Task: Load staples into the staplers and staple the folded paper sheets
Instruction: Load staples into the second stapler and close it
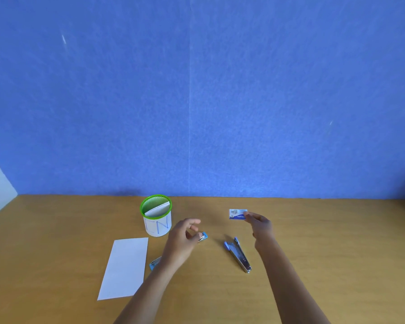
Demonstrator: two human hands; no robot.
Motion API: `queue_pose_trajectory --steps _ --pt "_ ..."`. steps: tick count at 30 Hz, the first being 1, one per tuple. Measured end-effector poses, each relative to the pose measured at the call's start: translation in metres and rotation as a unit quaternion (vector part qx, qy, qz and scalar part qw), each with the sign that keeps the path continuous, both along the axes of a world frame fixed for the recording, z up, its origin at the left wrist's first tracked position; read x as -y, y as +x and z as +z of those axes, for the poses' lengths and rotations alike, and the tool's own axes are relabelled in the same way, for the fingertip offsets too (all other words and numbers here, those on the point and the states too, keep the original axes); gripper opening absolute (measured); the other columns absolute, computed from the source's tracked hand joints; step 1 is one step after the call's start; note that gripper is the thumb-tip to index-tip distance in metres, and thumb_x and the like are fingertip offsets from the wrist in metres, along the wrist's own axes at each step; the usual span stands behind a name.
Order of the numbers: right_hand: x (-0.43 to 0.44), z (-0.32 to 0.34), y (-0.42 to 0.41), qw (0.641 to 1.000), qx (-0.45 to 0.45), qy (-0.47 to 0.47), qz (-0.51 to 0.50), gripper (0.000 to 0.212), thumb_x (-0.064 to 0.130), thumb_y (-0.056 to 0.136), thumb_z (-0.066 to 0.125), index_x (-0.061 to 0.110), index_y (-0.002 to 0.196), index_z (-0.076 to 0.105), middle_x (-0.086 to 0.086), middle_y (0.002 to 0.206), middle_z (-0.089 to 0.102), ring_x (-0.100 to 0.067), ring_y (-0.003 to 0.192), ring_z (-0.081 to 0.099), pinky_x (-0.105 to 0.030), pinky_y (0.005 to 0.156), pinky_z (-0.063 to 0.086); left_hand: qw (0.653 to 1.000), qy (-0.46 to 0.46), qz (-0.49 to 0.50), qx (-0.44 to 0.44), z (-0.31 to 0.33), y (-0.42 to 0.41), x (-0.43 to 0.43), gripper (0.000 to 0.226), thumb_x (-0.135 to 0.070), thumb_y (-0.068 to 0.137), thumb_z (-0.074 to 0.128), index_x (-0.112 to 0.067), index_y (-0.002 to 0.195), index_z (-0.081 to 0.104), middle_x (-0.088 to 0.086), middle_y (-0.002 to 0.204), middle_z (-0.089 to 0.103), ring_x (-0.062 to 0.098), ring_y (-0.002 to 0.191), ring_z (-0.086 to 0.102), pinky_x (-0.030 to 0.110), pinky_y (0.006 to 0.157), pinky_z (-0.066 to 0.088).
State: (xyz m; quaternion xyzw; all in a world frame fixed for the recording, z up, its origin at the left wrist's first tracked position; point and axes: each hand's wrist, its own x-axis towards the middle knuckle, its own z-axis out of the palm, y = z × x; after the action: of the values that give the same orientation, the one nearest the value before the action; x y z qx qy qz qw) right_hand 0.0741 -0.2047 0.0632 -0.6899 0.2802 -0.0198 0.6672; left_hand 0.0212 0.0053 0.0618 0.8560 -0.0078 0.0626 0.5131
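My left hand [182, 237] lies over a small blue and metal stapler [155, 263]; its thumb and a finger pinch the stapler's front end, the other fingers spread. My right hand [260, 226] pinches a small blue and white staple box [237, 213] at its right end, just above the table. A second stapler [237, 254] lies opened flat on the table between my hands, blue end away from me. A folded white paper sheet [125, 267] lies flat to the left.
A green-rimmed mesh cup [156, 216] with a white label holds more folded paper, behind the sheet. The wooden table [313, 253] ends at a blue wall. A white surface shows at the far left edge.
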Motion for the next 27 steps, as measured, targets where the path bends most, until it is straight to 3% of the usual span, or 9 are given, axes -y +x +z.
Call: queue_pose_trajectory --steps 3,7,12,16,21,24,27 --pt "0.021 -0.013 0.01 0.999 -0.023 -0.029 -0.031 0.025 0.023 0.086 0.067 0.009 0.107 0.068 -0.01 0.097 0.067 -0.014 0.06 0.043 -0.026 0.051 0.033 1.0 -0.006 0.003 -0.005 -0.006 0.0 0.002 0.025 -0.007 0.083 0.065 -0.019 0.106 0.065 -0.004 0.09 0.062 0.009 0.067 0.05 0.008 0.065 0.039" --pt "0.04 -0.028 0.022 0.995 -0.05 -0.058 -0.07 0.029 0.024 0.087 0.066 0.008 0.111 0.067 -0.015 0.109 0.068 -0.022 0.085 0.052 -0.026 0.06 0.038 1.0 -0.007 -0.002 -0.006 -0.015 0.0 0.004 0.025 0.0 0.083 0.061 -0.015 0.102 0.067 -0.002 0.085 0.065 0.012 0.07 0.054 0.008 0.067 0.04" --pt "0.051 -0.039 0.035 0.986 -0.088 -0.115 -0.086 0.028 0.024 0.089 0.063 0.008 0.111 0.068 -0.017 0.108 0.067 -0.024 0.083 0.05 -0.026 0.056 0.038 1.0 -0.008 -0.001 -0.01 -0.023 0.0 0.002 0.024 0.001 0.082 0.061 -0.015 0.098 0.068 -0.003 0.081 0.065 0.008 0.068 0.054 0.014 0.069 0.042" --pt "0.053 -0.046 0.041 0.979 -0.097 -0.16 -0.084 0.026 0.024 0.09 0.062 0.006 0.108 0.067 -0.019 0.107 0.067 -0.029 0.088 0.055 -0.028 0.067 0.04 1.0 -0.004 -0.003 -0.011 -0.026 0.002 -0.001 0.025 0.002 0.082 0.061 -0.015 0.098 0.068 -0.002 0.081 0.066 0.007 0.068 0.055 0.019 0.072 0.044" --pt "0.053 -0.059 0.039 0.97 -0.087 -0.21 -0.08 0.023 0.017 0.088 0.062 0.002 0.103 0.068 -0.021 0.106 0.067 -0.036 0.101 0.059 -0.039 0.082 0.05 1.0 0.0 0.0 -0.011 -0.03 0.003 -0.002 0.024 0.002 0.082 0.061 -0.015 0.097 0.068 0.0 0.083 0.066 0.008 0.07 0.055 0.014 0.069 0.043" --pt "0.053 -0.059 0.039 0.973 -0.08 -0.197 -0.089 0.023 0.016 0.089 0.059 0.004 0.107 0.068 -0.018 0.11 0.067 -0.034 0.101 0.06 -0.03 0.075 0.045 1.0 0.012 0.005 -0.009 -0.03 0.001 -0.002 0.023 0.001 0.083 0.06 -0.016 0.097 0.069 0.0 0.085 0.067 0.012 0.074 0.057 0.015 0.07 0.043" --pt "0.05 -0.054 0.036 0.982 -0.065 -0.117 -0.135 0.029 0.011 0.09 0.048 0.011 0.113 0.066 -0.012 0.112 0.067 -0.03 0.095 0.057 -0.027 0.069 0.041 1.0 0.029 0.011 -0.002 -0.033 0.001 -0.005 0.024 0.001 0.082 0.061 -0.015 0.098 0.069 -0.003 0.084 0.065 0.008 0.072 0.056 0.011 0.068 0.042"
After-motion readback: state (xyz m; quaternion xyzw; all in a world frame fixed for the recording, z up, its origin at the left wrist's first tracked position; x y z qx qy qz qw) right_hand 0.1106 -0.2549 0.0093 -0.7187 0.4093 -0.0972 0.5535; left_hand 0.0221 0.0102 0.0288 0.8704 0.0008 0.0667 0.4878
